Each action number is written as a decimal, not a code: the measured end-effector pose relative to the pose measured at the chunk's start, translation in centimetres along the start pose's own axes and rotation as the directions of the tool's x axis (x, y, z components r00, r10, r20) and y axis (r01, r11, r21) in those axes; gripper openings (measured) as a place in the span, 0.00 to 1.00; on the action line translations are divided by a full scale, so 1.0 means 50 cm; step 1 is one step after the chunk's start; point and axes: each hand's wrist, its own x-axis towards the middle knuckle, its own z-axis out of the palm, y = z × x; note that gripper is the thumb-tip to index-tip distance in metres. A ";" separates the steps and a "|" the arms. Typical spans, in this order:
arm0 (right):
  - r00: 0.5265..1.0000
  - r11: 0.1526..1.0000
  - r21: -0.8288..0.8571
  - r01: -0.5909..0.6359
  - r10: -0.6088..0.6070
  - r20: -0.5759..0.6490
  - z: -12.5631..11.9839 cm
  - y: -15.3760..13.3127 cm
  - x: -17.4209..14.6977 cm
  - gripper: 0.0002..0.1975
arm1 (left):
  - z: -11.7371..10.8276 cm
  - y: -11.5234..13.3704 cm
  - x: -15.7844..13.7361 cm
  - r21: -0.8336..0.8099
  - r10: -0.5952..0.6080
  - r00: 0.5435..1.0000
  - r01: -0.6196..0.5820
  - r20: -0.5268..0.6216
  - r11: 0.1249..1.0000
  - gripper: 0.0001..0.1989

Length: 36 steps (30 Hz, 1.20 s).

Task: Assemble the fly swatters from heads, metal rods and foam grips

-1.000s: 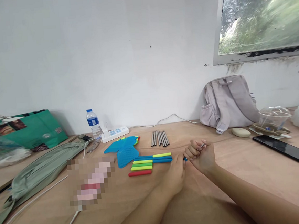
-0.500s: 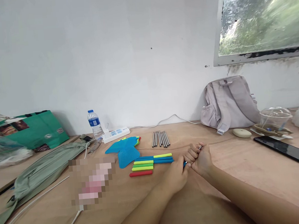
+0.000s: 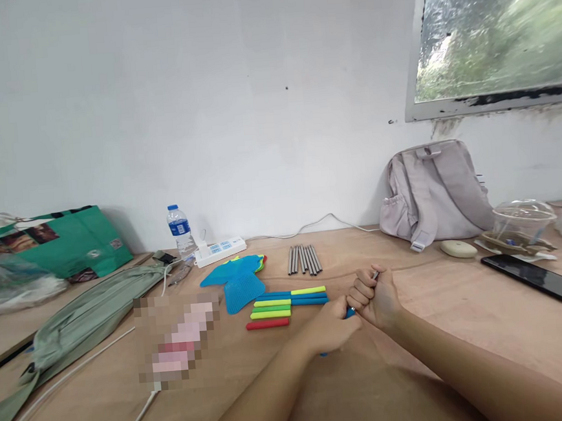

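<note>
My left hand (image 3: 333, 328) is closed around a blue foam tube (image 3: 350, 312); a bit of blue also shows beneath this hand. Right beside it, my right hand (image 3: 373, 297) is wrapped in a fist round a thin metal tube (image 3: 376, 275), whose end pokes out at the top. The two tubes appear to meet between my hands, but my fingers hide most of the join. Left of my hands lie foam tubes in blue, yellow-green, green and red (image 3: 267, 324). Several bare metal tubes (image 3: 304, 260) rest in a row farther back.
Blue paddle-shaped pieces (image 3: 243, 293) lie behind the foam tubes. A power strip (image 3: 222, 251) and water bottle (image 3: 180, 231) stand near the wall. To the right are a grey backpack (image 3: 435, 192), a black phone (image 3: 540, 283) and a plastic cup (image 3: 522, 220).
My left hand has shifted slightly down and left and turned a little, so blue now shows below it. My right hand keeps its grip. The whole view has moved slightly.
</note>
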 end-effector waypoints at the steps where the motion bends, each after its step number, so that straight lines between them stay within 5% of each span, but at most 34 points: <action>1: 1.000 1.000 0.000 -0.012 0.012 0.025 0.001 0.000 -0.001 0.19 | 0.000 -0.003 0.001 -0.046 -0.012 0.999 0.015 0.052 0.999 0.05; 6: 0.978 0.997 0.019 -0.079 0.074 0.193 0.012 -0.002 -0.007 0.22 | -0.002 -0.001 -0.008 -0.211 -0.007 0.948 0.078 0.318 0.974 0.16; 11: 0.945 0.991 0.062 -0.119 0.094 0.312 0.020 -0.007 -0.015 0.24 | -0.014 0.006 -0.017 -0.292 0.125 0.831 0.047 0.543 0.955 0.23; 13: 0.969 0.992 0.076 -0.097 0.077 0.234 0.015 -0.009 -0.013 0.22 | -0.015 0.003 -0.013 -0.152 0.100 0.897 -0.038 0.429 0.988 0.20; 16: 1.000 0.997 0.074 0.002 -0.003 0.015 -0.002 -0.010 -0.005 0.19 | -0.009 -0.005 -0.004 0.152 0.066 0.995 -0.078 0.078 0.985 0.13; 20: 0.974 0.989 0.032 0.144 -0.136 -0.180 -0.018 0.003 0.003 0.17 | 0.001 -0.020 0.002 0.335 0.122 0.977 -0.058 -0.173 0.940 0.11; 26: 0.936 0.957 -0.076 0.280 -0.290 -0.199 -0.002 0.024 -0.007 0.17 | 0.018 -0.025 0.010 0.547 0.200 0.955 -0.051 -0.217 0.836 0.16; 30: 0.948 0.958 -0.107 0.265 -0.279 -0.153 -0.004 0.023 -0.009 0.17 | 0.023 -0.016 0.007 0.615 0.181 0.965 -0.026 -0.191 0.788 0.15; 36: 0.939 0.971 -0.066 0.229 -0.238 -0.247 -0.027 0.024 0.000 0.17 | 0.018 -0.004 0.002 0.636 0.164 0.974 -0.027 -0.158 0.771 0.10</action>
